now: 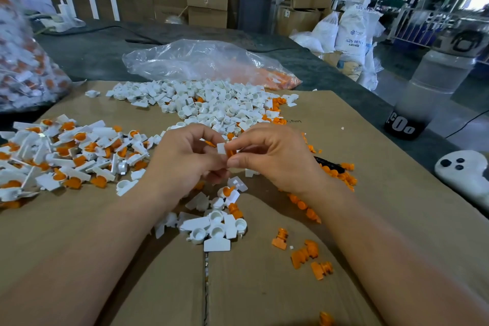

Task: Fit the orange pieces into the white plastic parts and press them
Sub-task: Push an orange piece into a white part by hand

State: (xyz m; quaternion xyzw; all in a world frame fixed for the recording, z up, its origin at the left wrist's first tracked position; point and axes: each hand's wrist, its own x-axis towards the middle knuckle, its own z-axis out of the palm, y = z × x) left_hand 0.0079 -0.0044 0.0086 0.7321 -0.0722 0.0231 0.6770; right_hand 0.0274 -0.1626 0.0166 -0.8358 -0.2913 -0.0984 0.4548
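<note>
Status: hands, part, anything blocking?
Left hand pinches white part; right hand pinches orange piece against it. Seated: cannot tell. Loose pieces on cardboard, none blocking.

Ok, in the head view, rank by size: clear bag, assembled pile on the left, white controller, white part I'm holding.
1. The assembled pile and clear bag: similar, pile nearer, so unranked.
2. The white controller, cut off at the edge.
3. The white part pinched between left hand and right hand.
</note>
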